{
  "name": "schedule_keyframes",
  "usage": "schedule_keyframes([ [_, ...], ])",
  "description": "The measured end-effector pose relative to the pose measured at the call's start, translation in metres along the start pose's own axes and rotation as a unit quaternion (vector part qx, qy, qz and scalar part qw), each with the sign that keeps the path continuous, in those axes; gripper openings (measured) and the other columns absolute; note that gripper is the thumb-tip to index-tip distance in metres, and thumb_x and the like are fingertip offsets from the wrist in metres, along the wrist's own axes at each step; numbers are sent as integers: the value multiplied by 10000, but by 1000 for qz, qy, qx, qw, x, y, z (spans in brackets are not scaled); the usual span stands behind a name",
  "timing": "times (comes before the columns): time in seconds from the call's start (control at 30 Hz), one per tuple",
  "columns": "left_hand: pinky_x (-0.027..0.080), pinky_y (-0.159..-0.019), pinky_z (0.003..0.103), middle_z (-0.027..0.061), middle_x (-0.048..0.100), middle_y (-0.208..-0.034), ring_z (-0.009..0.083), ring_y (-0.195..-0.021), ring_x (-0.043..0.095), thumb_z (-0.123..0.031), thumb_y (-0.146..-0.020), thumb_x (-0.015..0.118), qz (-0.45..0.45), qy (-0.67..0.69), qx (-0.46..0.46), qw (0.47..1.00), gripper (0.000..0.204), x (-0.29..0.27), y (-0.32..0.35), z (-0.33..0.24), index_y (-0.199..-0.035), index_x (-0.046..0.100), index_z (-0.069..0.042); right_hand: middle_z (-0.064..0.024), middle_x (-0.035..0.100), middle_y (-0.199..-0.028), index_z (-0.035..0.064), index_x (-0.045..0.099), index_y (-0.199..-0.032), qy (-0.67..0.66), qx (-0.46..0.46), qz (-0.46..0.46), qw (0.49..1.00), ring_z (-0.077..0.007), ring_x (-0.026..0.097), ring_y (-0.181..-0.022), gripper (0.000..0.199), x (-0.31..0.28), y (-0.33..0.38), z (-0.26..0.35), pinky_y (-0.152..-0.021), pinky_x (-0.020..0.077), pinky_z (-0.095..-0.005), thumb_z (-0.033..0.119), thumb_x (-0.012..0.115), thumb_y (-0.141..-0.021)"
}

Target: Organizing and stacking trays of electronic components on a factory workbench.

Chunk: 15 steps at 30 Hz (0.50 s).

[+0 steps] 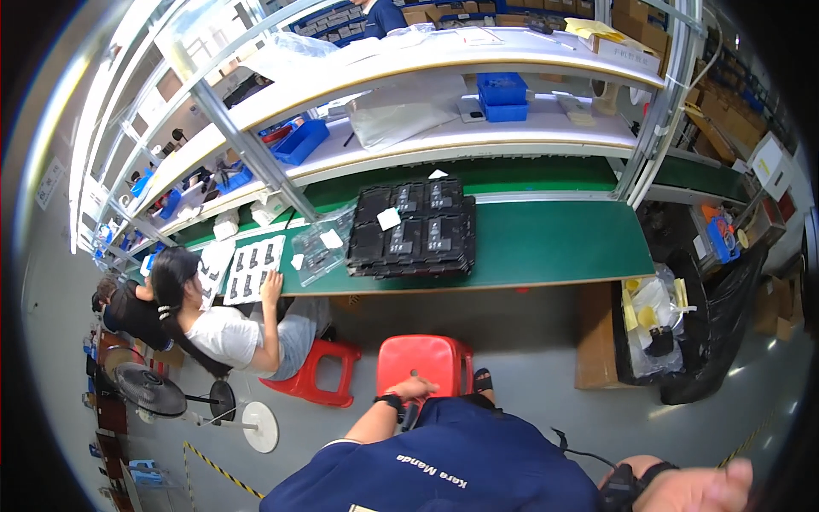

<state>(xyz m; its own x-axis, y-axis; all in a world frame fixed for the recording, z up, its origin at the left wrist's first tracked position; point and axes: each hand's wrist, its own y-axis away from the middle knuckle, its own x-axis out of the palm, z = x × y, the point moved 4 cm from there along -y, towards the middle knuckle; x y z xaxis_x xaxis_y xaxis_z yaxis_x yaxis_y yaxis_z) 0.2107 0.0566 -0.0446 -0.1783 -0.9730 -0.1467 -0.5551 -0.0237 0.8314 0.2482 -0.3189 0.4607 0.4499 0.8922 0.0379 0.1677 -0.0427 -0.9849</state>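
Left hand low at the red stool, right hand out wide.
A full grip on the seat's near rim, clear of the sandalled foot just right, would likely be steadiest; the stool stands on the floor, near side of the green surface. The left hand reaches far and right over that rim, fingers loosely extended, contact unclear; the right hand, near right, is loosely spread, with nothing visible in it.

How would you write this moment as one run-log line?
left hand: at red stool, grip unclear | right hand: lower right, grip unclear | black tray stack: on green table
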Motion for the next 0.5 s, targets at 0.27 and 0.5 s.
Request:
schedule_keyframes([
  [0.27,363,-398,228,-7,509,-627,69,-488,441,-389,-858,525,-435,340,114,826,318,-178,39,-45,-786,508,-80,-98,499,-640,4,483,-603,-75,371,301,875,-252,476,-648,134,148,120,-123,-593,383,-333,2,586,-690],
  [0.5,422,-559,233,18,552,-860,94,-745,510,-424,-833,537,-506,280,124,806,440,-252,48,-109,-1083,517,-62,-82,577,-733,0,558,-796,-274,593,470,593,-165,560,-703,168,273,289,-140,-647,459,-281,136,646,-754],
])
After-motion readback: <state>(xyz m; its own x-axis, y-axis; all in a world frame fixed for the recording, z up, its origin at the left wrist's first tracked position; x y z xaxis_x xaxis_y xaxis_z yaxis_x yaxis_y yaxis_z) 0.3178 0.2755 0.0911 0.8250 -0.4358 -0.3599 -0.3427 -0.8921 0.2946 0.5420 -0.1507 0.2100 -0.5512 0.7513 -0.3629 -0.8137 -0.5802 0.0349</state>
